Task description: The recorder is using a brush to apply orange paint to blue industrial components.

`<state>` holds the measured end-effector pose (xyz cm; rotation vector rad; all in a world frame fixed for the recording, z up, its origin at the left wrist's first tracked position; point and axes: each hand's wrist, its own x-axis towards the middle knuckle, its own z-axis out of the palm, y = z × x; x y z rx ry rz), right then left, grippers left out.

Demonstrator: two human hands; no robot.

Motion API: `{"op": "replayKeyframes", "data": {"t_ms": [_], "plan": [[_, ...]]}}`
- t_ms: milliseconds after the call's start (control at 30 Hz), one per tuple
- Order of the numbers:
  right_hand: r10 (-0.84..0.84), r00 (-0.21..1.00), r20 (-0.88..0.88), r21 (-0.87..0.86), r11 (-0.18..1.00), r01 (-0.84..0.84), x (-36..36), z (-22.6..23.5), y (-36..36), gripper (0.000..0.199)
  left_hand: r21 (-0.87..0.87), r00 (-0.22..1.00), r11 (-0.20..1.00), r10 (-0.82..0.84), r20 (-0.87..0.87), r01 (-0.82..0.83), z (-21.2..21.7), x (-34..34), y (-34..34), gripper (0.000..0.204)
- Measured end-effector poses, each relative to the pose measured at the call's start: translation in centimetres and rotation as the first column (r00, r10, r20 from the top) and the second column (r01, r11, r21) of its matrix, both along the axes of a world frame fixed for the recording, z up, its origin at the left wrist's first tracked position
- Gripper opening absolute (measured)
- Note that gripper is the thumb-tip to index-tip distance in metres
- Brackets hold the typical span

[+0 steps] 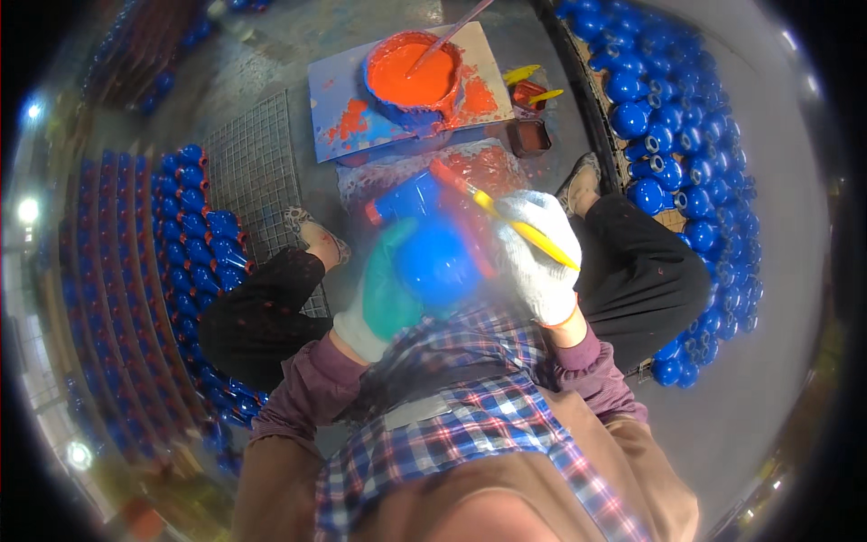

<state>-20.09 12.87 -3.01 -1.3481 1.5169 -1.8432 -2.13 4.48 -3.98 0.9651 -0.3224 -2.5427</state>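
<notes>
My left hand (384,294), in a white glove with a green palm, is closed around a glossy blue rounded fitting (440,262) in front of my lap. A red band shows along the fitting's right side, though the area is smeared. In a white knit glove, my right hand (546,253) grips a paintbrush (483,200) with a yellow handle. Its red bristle end points up and left, beyond the fitting. Ahead stands a bucket (406,116) of orange-red paint with a stick (452,34) leaning in it. Contact between bristles and fitting cannot be made out.
The bucket rests on a paint-stained board (330,117). Right of it lie yellow-handled brushes (545,97) and a small dark container (530,137). Blue fittings (673,117) are stacked at right; red-rimmed blue ones (194,226) stand in rows at left, near a wire grid (257,149).
</notes>
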Motion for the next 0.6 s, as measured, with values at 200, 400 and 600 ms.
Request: {"op": "replayKeyframes", "data": {"t_ms": [200, 400, 600], "plan": [[0.041, 0.999, -0.002, -0.028, 0.999, -0.041, -1.4, -0.5, 0.0, 0.031, -0.018, 0.998, 0.998, -0.054, -0.028, 0.053, -2.1, 2.2, -1.0, 0.071], [0.118, 0.982, 0.148, -0.078, 0.991, -0.107, -2.6, -0.9, -0.5, 0.027, 0.077, 0.775, 0.963, -0.159, -0.612, 0.258, -1.7, 3.3, -0.8, 0.069], [0.124, 0.981, 0.149, -0.039, 0.992, -0.12, -4.5, 0.0, -0.5, 0.022, 0.042, 0.637, 0.917, -0.242, -0.732, 0.396, -0.6, 2.2, -1.0, 0.063]]}}
